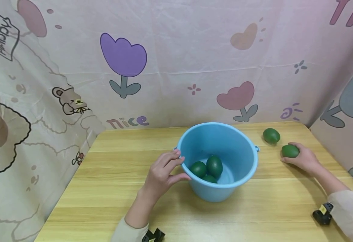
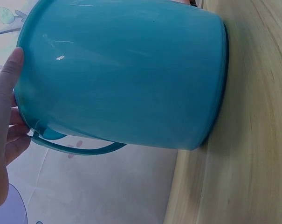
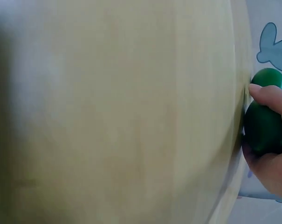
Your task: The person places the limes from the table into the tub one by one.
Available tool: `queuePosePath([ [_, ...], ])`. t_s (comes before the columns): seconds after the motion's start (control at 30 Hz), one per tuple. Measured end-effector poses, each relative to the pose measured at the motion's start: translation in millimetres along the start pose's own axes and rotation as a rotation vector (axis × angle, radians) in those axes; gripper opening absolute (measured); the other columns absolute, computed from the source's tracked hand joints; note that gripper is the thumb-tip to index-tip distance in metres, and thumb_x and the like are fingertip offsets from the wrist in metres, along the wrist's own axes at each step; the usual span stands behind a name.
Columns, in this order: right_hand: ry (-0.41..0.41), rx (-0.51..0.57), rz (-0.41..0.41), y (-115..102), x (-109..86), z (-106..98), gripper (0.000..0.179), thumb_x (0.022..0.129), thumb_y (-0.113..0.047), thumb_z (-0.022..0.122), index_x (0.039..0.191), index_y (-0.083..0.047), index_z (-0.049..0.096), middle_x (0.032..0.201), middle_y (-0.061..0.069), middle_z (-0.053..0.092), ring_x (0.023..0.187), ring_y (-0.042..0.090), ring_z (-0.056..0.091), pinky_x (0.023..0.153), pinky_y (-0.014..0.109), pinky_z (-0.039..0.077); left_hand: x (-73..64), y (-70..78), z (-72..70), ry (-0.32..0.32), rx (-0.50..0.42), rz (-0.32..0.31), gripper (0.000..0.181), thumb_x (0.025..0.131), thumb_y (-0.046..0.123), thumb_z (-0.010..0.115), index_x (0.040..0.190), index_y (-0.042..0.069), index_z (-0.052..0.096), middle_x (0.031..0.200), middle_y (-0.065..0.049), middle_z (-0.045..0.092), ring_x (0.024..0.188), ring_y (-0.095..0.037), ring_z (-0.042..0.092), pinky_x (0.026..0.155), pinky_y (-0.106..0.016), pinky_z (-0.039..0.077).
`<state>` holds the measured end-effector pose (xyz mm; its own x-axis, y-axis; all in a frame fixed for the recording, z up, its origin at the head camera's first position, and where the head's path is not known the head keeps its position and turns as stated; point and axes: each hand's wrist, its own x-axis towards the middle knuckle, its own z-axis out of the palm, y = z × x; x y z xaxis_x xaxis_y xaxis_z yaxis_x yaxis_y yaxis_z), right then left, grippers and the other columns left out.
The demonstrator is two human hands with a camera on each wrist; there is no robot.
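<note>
A light blue plastic bucket (image 1: pixel 214 194) stands upright on the wooden table. My left hand (image 1: pixel 161 172) holds it by the left side of its rim, the thumb lying along the outer wall. In the left wrist view the bucket's handle (image 2: pixel 87 150) hangs down close to the fingers. Inside the bucket lie three smooth green oval fruits (image 1: pixel 214 166). To the right, my right hand (image 1: pixel 307 159) grips another green oval fruit (image 1: pixel 289 151) between thumb and fingers, low over the table. A further green fruit (image 1: pixel 271 135) rests on the table just beyond that hand.
A printed cloth (image 1: pixel 170 60) hangs behind the table and along both sides. The wooden tabletop (image 1: pixel 113 168) runs back to the cloth. Small black devices (image 1: pixel 323 213) sit at both sleeve cuffs.
</note>
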<state>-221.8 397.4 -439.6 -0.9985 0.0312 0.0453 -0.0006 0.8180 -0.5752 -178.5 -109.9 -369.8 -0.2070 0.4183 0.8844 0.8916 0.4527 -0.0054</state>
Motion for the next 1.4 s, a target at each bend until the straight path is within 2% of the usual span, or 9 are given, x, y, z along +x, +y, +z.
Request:
queuePosePath([
  [0.3,-0.004,0.022,-0.013,-5.1,-4.4,9.4,0.081,0.08,-0.025,0.075,0.138,0.009,0.03,0.121,0.044,0.039,0.1,0.058,0.046,0.074,0.062,0.047,-1.2,-0.9,-0.8,0.007,0.008,0.01,0.054,0.082,0.049,0.061,0.096,-0.002,0.071,0.095,-0.015,0.069,0.095,-0.028,0.067,0.085,-0.036,0.056],
  [0.73,-0.045,0.077,-0.036,-6.9,-7.0,3.9,0.082,0.081,-0.025,0.075,0.142,0.004,0.028,0.128,0.043,0.034,0.103,0.057,0.045,0.074,0.056,0.047,-1.1,-0.1,0.5,0.019,0.008,0.016,0.054,0.082,0.049,0.062,0.095,-0.003,0.071,0.095,-0.015,0.069,0.095,-0.028,0.067,0.085,-0.036,0.057],
  [1.0,-0.058,0.088,-0.089,-11.0,-7.2,0.8,0.08,0.079,-0.021,0.077,0.14,0.004,0.032,0.126,0.04,0.039,0.1,0.049,0.049,0.07,0.033,0.044,-0.6,0.0,0.6,0.023,0.007,0.015,0.054,0.081,0.049,0.062,0.094,-0.003,0.071,0.094,-0.015,0.069,0.094,-0.028,0.067,0.085,-0.035,0.057],
  [1.4,-0.083,0.093,-0.107,-21.5,-8.7,-4.2,0.077,0.079,-0.021,0.077,0.139,0.001,0.034,0.123,0.036,0.044,0.097,0.043,0.051,0.067,0.03,0.044,0.8,-0.1,0.1,0.008,0.0,0.005,0.053,0.081,0.048,0.063,0.097,-0.002,0.071,0.095,-0.015,0.069,0.095,-0.028,0.067,0.085,-0.036,0.057],
])
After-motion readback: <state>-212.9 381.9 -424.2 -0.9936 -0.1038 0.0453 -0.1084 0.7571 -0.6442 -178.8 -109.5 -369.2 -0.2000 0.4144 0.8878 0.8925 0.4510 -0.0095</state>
